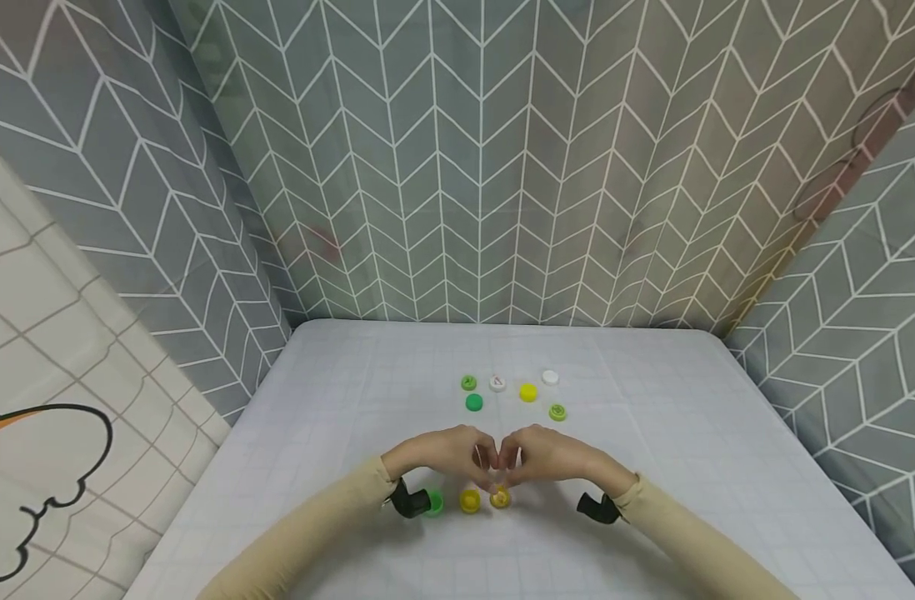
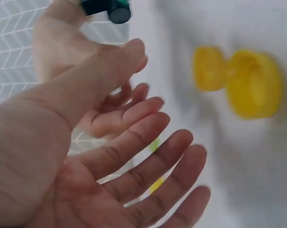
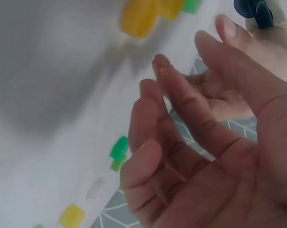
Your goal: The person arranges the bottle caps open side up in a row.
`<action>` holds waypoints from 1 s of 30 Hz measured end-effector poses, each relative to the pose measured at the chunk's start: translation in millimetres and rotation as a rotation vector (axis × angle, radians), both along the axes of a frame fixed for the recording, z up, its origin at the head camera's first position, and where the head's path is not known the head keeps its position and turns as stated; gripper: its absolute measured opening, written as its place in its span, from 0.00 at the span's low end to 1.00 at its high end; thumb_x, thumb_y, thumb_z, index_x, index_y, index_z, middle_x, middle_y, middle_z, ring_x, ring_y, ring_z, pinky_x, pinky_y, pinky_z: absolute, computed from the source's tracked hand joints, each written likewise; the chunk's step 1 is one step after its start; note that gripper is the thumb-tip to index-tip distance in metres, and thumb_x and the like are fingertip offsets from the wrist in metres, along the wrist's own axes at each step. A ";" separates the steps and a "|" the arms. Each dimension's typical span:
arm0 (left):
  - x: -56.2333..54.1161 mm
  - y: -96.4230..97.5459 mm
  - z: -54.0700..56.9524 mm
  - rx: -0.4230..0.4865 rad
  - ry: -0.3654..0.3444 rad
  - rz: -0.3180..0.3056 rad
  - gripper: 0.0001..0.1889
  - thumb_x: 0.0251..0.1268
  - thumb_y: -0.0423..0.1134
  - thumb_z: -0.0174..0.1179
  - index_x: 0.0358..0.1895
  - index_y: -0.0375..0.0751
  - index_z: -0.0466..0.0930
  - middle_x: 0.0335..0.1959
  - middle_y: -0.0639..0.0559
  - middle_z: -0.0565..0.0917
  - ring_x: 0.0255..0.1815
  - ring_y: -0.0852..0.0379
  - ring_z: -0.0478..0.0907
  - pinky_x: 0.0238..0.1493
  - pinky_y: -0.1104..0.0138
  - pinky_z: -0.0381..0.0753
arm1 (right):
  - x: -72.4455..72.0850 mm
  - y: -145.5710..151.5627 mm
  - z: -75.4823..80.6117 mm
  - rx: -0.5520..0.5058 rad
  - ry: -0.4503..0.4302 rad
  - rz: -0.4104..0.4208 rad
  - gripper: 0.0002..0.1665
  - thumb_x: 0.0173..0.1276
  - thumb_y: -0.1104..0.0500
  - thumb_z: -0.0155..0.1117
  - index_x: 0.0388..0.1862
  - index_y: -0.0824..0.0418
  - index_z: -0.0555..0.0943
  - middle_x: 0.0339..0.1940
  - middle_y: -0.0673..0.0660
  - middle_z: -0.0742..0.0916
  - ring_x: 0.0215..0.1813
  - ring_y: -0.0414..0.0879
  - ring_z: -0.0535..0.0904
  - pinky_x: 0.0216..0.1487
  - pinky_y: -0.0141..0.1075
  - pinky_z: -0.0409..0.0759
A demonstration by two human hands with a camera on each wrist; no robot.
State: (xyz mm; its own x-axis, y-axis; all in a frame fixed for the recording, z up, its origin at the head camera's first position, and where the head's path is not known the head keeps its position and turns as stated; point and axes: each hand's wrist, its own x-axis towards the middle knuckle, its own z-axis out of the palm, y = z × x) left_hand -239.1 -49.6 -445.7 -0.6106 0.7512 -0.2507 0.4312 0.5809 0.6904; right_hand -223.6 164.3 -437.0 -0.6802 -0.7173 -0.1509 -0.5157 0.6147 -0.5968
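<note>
Above the table, my left hand and right hand are close together, fingertips toward each other. Nothing shows between the fingers of my left hand, which are loosely bent and spread. Likewise, my right hand has relaxed, curved fingers and an empty palm. Nearest to both, on the table beneath, are a yellow bottle cap and a deeper yellow bottle cap. A green bottle cap lies to their left, partly covered by the left wrist camera.
Farther back on the white table lie a green cap, light green caps, white caps and a bright yellow cap. Patterned grey curtains hang behind the table and at its sides.
</note>
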 end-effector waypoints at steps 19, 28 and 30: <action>-46.8 -27.6 32.1 0.315 -0.073 0.242 0.17 0.56 0.48 0.70 0.44 0.43 0.82 0.38 0.54 0.86 0.40 0.55 0.84 0.48 0.56 0.81 | -33.0 16.0 38.4 -0.337 0.123 -0.231 0.18 0.61 0.51 0.71 0.47 0.56 0.82 0.42 0.55 0.85 0.43 0.49 0.80 0.42 0.35 0.80; -62.1 -37.8 27.9 0.332 -0.096 0.339 0.21 0.55 0.49 0.70 0.49 0.42 0.82 0.44 0.53 0.84 0.43 0.51 0.82 0.46 0.61 0.82 | -49.4 17.9 34.2 -0.351 0.126 -0.343 0.21 0.63 0.53 0.70 0.52 0.59 0.80 0.45 0.60 0.86 0.45 0.51 0.81 0.44 0.36 0.80; -66.3 -39.2 24.8 0.330 -0.099 0.373 0.22 0.56 0.48 0.70 0.50 0.40 0.81 0.45 0.53 0.84 0.41 0.54 0.81 0.45 0.63 0.82 | -53.7 17.4 32.4 -0.351 0.117 -0.356 0.22 0.62 0.53 0.70 0.53 0.60 0.80 0.45 0.60 0.85 0.45 0.52 0.81 0.45 0.36 0.80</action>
State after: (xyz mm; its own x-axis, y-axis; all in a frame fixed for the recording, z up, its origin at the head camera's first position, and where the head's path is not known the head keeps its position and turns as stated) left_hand -305.3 -88.7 -420.8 -0.8378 0.5354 -0.1072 0.1588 0.4267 0.8903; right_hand -277.3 181.7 -404.6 -0.8894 -0.4322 0.1489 -0.3867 0.5375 -0.7494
